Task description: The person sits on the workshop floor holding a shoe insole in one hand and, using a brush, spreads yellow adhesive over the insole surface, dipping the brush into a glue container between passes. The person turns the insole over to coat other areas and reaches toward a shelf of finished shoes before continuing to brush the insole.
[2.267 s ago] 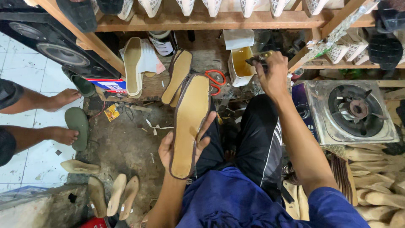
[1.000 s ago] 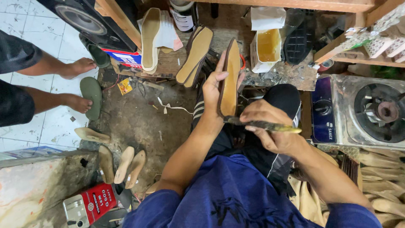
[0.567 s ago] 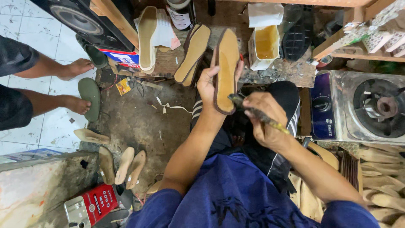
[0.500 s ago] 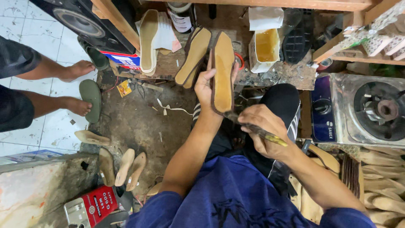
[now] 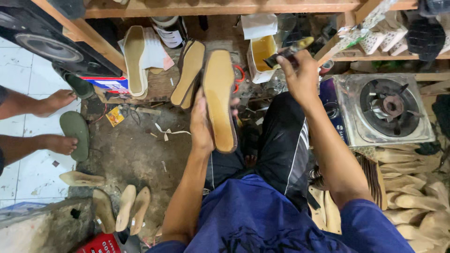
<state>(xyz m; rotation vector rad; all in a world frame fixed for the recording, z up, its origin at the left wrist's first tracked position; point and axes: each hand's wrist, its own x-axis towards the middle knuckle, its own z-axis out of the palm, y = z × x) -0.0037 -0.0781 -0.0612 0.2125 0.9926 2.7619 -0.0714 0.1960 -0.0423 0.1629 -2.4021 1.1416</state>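
Observation:
My left hand [image 5: 202, 122] holds a tan shoe insole [image 5: 219, 98] upright by its edge, its glossy face toward me, over my dark trousers. My right hand [image 5: 302, 77] is raised to the right of it and grips a glue brush [image 5: 287, 50], whose tip sits at the rim of a white container of yellow glue [image 5: 262, 56]. Two more insoles [image 5: 188, 71] [image 5: 133, 58] lean against the wooden board behind the held one.
A single-burner gas stove [image 5: 384, 108] stands at the right, with stacked insoles [image 5: 412, 187] below it. Another person's bare feet [image 5: 58, 100] and a green sandal [image 5: 75, 133] are at the left. Loose soles [image 5: 124, 208] lie on the dirty floor. A black speaker [image 5: 42, 40] sits upper left.
My right hand has lifted the brush away from the insole and up to the glue container. My left hand still holds the insole, now turned face toward me.

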